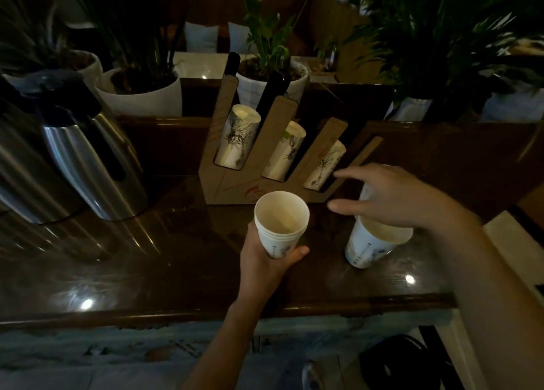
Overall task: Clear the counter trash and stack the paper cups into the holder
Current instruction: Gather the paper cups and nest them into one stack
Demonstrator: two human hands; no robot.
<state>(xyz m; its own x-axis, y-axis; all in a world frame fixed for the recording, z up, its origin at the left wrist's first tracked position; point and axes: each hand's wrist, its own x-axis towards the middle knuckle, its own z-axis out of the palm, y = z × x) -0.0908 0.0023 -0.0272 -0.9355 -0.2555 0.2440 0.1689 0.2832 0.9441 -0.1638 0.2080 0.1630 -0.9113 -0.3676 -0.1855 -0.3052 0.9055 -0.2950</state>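
While holding the nested stack of paper cups (281, 223) in the left hand (266, 261), grip closed round the lower wall, mouth up, just in front of the cardboard holder (235, 188) on the counter (176, 260), keep squeeze light to avoid crushing. From the head view, right hand (391, 197) hovers open and empty over the tilted cups (372, 242) beside the holder; careless reach may topple them off the counter edge.

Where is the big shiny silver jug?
In the head view, the silver jug stands on the dark counter at the far left, left of the cardboard cup holder and in front of a white plant pot.
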